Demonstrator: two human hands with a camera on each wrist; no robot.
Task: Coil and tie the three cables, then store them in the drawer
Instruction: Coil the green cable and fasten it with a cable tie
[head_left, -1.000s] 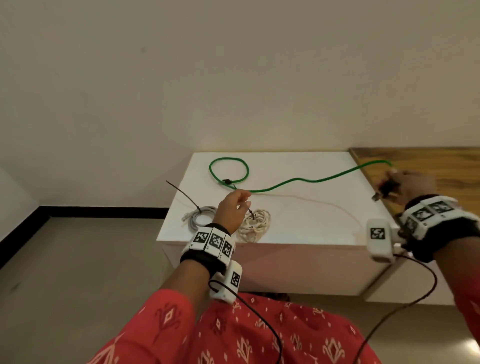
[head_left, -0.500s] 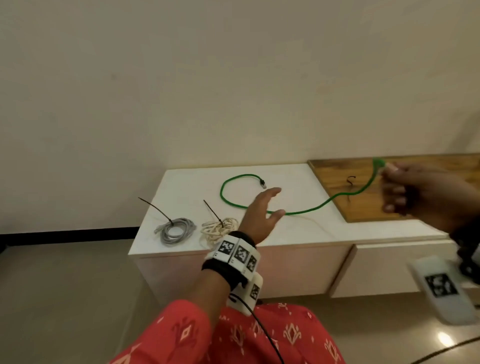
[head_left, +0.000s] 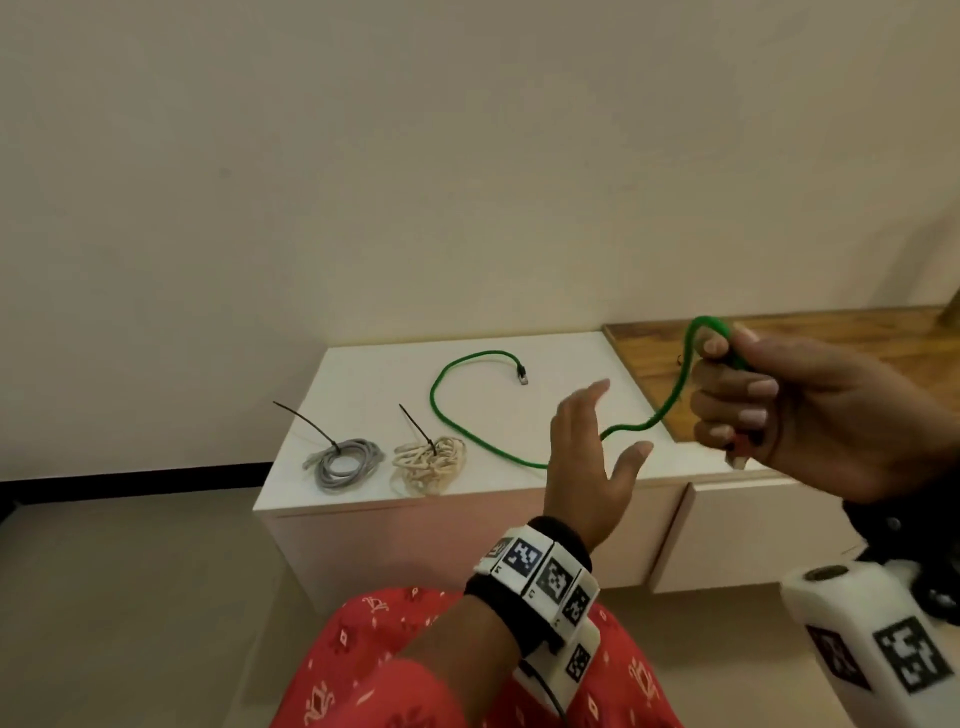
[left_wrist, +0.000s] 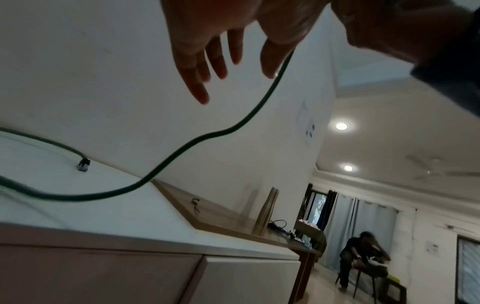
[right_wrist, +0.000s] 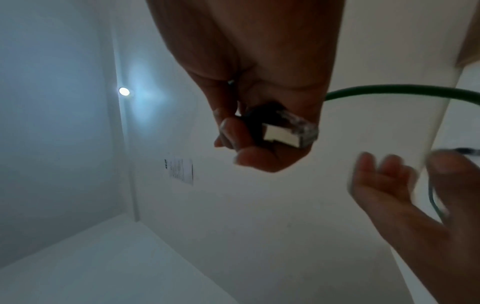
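Observation:
A green cable lies in a loose curve on the white cabinet top, its free plug near the middle. My right hand grips the cable's other end, lifted above the cabinet's right side; the clear plug shows in my curled fingers. My left hand hovers open over the cable's middle, fingers spread, touching nothing I can see. A grey coiled cable and a cream coiled cable, each with a black tie sticking up, lie at the front left.
A wooden top adjoins the cabinet on the right, with a small black tie on it. A closed white drawer front sits below. In the left wrist view a person sits far across the room.
My right hand has lifted the green cable's end up and toward me. My left hand left the cream coil and moved right over the green cable. The view shifted rightward.

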